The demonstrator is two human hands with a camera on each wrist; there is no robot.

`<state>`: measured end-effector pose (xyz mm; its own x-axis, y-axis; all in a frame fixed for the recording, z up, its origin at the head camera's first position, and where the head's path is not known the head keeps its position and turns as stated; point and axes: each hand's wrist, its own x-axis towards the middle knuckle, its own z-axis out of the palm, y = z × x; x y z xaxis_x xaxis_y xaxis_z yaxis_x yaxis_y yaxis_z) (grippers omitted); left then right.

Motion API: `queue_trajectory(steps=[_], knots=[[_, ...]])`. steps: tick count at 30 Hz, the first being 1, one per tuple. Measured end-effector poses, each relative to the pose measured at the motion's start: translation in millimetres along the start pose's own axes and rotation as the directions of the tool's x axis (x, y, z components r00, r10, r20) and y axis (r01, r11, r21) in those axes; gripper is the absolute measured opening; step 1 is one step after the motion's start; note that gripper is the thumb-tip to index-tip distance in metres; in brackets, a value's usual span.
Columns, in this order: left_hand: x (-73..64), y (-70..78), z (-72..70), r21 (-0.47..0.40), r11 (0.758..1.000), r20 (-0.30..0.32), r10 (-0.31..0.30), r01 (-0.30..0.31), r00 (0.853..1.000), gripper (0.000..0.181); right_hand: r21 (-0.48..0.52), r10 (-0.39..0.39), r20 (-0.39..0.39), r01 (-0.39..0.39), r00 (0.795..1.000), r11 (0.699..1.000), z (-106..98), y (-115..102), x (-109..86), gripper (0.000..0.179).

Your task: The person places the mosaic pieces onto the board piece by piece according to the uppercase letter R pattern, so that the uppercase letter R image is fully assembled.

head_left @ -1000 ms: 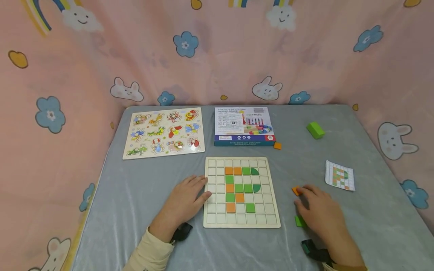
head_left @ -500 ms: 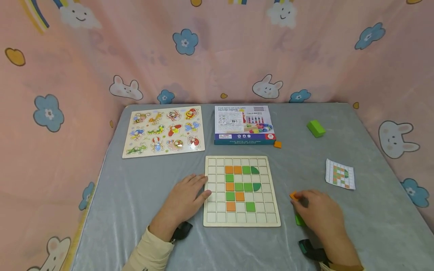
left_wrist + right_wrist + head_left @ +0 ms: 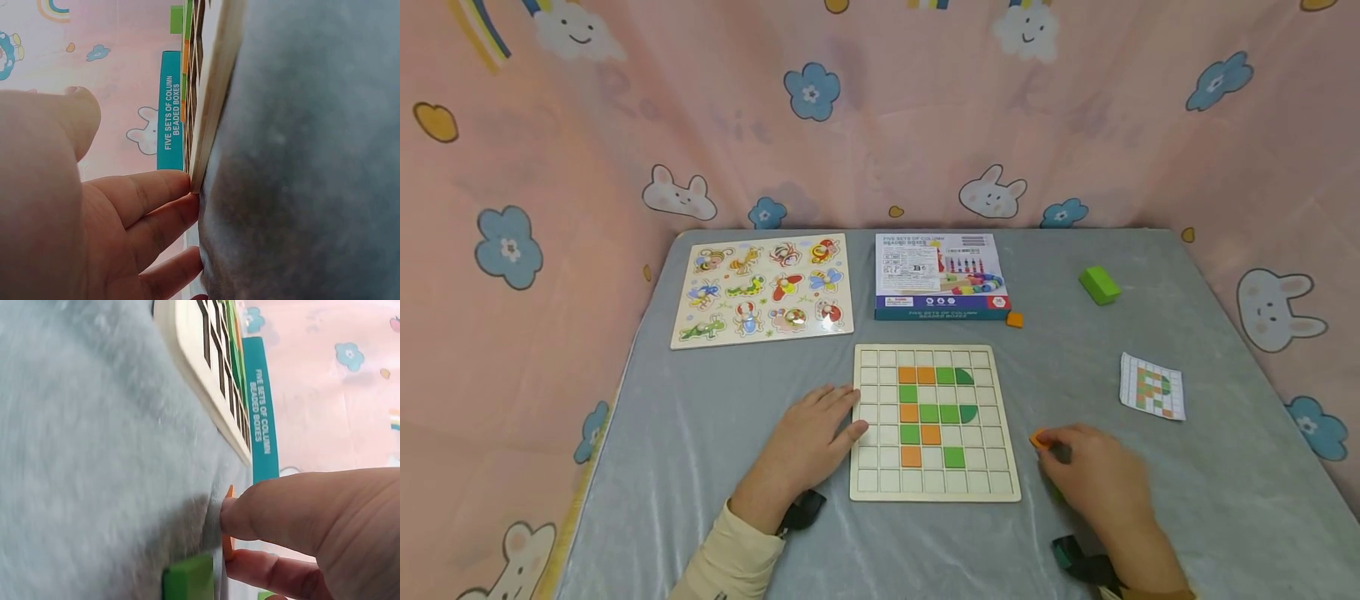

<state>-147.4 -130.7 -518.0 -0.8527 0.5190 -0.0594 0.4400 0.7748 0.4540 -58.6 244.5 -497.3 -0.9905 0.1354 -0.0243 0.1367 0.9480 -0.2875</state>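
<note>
A wooden grid board [image 3: 880, 492] lies mid-table, with orange and green square tiles and two dark green quarter-round tiles in its cells. My left hand [image 3: 805, 442] rests at the board's left edge, fingers extended and touching its rim, as the left wrist view also shows. To the right of the board, my right hand [image 3: 1097, 479] pinches an orange square tile [image 3: 229, 544] between thumb and fingers, low over the cloth. A green block [image 3: 189, 578] lies beside that hand in the right wrist view; in the head view the hand mostly hides it.
A printed pattern card [image 3: 1152, 387] lies at the right, with a green block [image 3: 1100, 286] farther back. An insect puzzle board [image 3: 763, 292] sits back left. Behind the grid board is a bead set box [image 3: 940, 279], with a small orange tile [image 3: 1015, 321] at its corner.
My right hand has closed its fingertips on the orange tile and drawn it left toward the grid board. The left hand has stayed at the board's edge.
</note>
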Motion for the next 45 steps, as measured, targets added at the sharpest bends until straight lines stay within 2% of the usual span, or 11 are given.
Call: queue_trajectory(steps=[9, 13, 16, 19, 22, 30, 35, 38, 41, 43, 45], knots=[[-0.3, -0.4, -0.1, 0.009, 1.0, 0.005, -0.006, 0.006, 1.0, 0.061, 0.025, -0.056, 0.021, 0.056, 0.998, 0.998, 4, -13, -1.3, 0.017], [0.3, -0.4, -0.8, 0.007, 1.0, 0.003, 0.0, 0.0, 1.0, 0.061, 0.031, -0.15, 0.043, 0.148, 0.988, 0.988, 4, -22, -3.6, 0.018], [0.7, -0.2, -1.3, 0.007, 1.0, 0.003, -0.001, 0.001, 1.0, 0.061, 0.047, -0.266, 0.08, 0.262, 0.961, 0.964, 5, -28, -5.3, 0.018], [1.1, 0.0, -1.2, 0.01, 1.0, 0.0, -0.002, 0.002, 1.0, 0.061, 0.083, -0.383, 0.1, 0.376, 0.918, 0.923, 7, -30, -6.2, 0.016], [1.2, 0.4, -1.3, 0.011, 1.0, -0.002, -0.001, 0.001, 1.0, 0.061, 0.117, -0.46, 0.095, 0.449, 0.883, 0.886, 9, -30, -5.8, 0.015], [0.9, 1.2, -1.7, 0.014, 1.0, 0.004, -0.001, 0.001, 1.0, 0.06, 0.188, -0.569, 0.024, 0.555, 0.822, 0.81, 14, -28, -6.9, 0.019], [0.6, 0.9, -1.7, 0.007, 1.0, -0.01, 0.006, -0.006, 1.0, 0.06, 0.188, -0.595, -0.027, 0.589, 0.803, 0.786, 18, -31, -9.2, 0.018], [0.4, 0.4, -1.3, 0.005, 1.0, -0.016, 0.008, -0.008, 1.0, 0.06, 0.2, -0.576, 0.001, 0.565, 0.817, 0.801, 16, -32, -9.4, 0.017], [0.3, 0.3, -1.3, 0.003, 1.0, -0.019, 0.009, -0.009, 1.0, 0.06, 0.162, -0.475, 0.082, 0.458, 0.876, 0.874, 9, -31, -9.5, 0.014], [0.1, 0.2, -1.3, 0.002, 1.0, -0.02, 0.012, -0.012, 1.0, 0.06, 0.114, -0.362, 0.134, 0.348, 0.923, 0.93, 4, -27, -9.8, 0.017], [-0.2, 0.0, -1.2, 0.0, 1.0, -0.021, 0.012, -0.012, 1.0, 0.06, 0.051, -0.235, 0.163, 0.23, 0.958, 0.972, -1, -21, -9.2, 0.02]])
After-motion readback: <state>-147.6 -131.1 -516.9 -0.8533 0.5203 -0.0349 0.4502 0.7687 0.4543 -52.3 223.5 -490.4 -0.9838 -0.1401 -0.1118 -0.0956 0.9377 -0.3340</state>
